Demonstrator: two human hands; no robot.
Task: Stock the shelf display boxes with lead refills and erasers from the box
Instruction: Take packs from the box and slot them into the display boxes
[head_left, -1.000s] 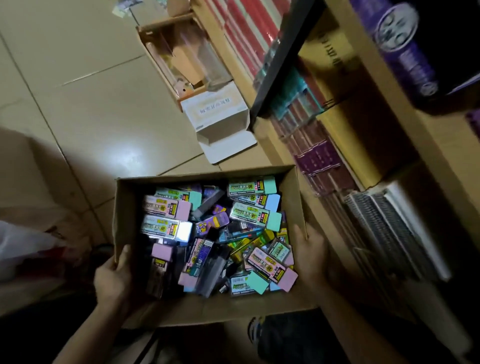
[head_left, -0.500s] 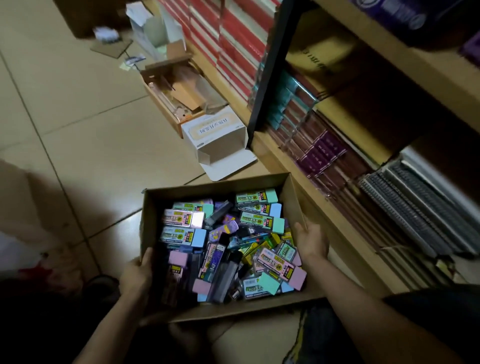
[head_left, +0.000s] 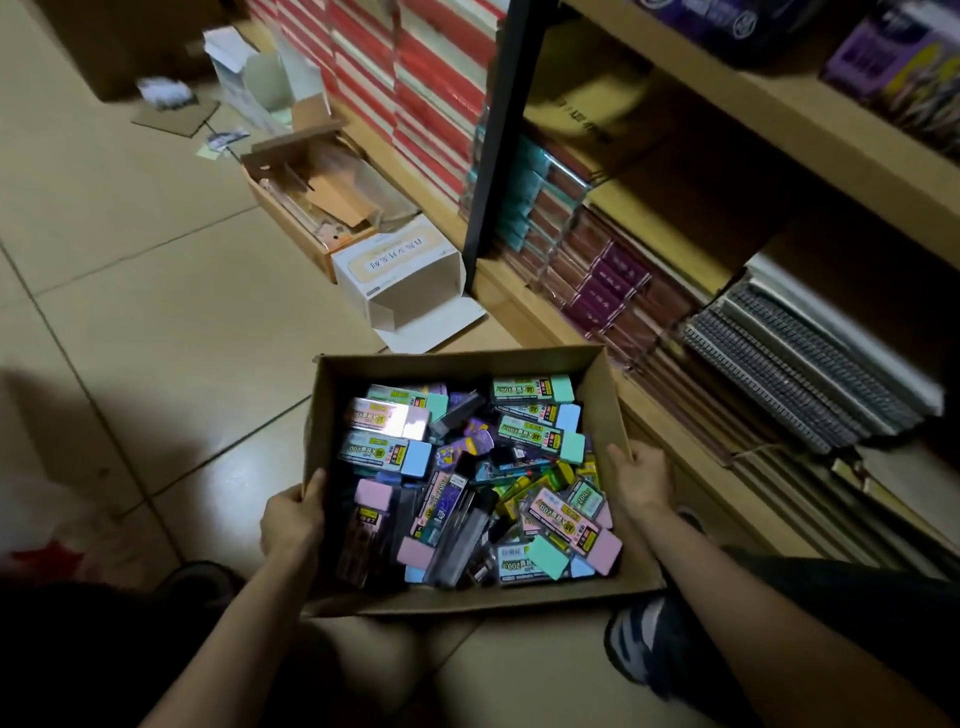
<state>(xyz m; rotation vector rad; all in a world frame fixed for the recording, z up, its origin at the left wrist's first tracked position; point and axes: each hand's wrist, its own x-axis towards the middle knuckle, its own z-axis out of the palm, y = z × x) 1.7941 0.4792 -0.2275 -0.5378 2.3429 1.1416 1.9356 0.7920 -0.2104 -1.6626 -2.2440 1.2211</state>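
— Where is the cardboard box (head_left: 457, 366)?

— Low in front of the person, above the tiled floor (head_left: 130, 270) and just beside the bottom board of the wooden shelf (head_left: 550, 317). I cannot tell whether it rests on anything.

— And the hands?

— One on each side wall. The left hand (head_left: 291, 525) grips the left wall, with the left thumb (head_left: 315, 483) hooked over the rim to the inside. The right hand (head_left: 643, 480) lies flat against the outside of the right wall, and the right thumb (head_left: 619, 453) sits on the rim. The other fingers of both hands are hidden behind the cardboard.

— What is inside?

— A loose heap: pastel erasers (head_left: 387, 453) in printed sleeves, pink, blue and green, mixed with dark slim lead refills (head_left: 465, 540).

— Do the fingers touch any of it?

— No. The left thumb ends just beside a pink eraser (head_left: 375, 493) but stays on the wall. The right thumb is near a green-ended eraser (head_left: 540, 439), apart from it. Nothing is pinched out of the heap.

— Around it?

— An open white carton (head_left: 400, 270) and a brown tray box (head_left: 311, 208) lie on the floor further off. Spiral notebooks (head_left: 795, 364) are stacked on the shelf to the right. A shoe (head_left: 639, 644) shows under the right forearm.
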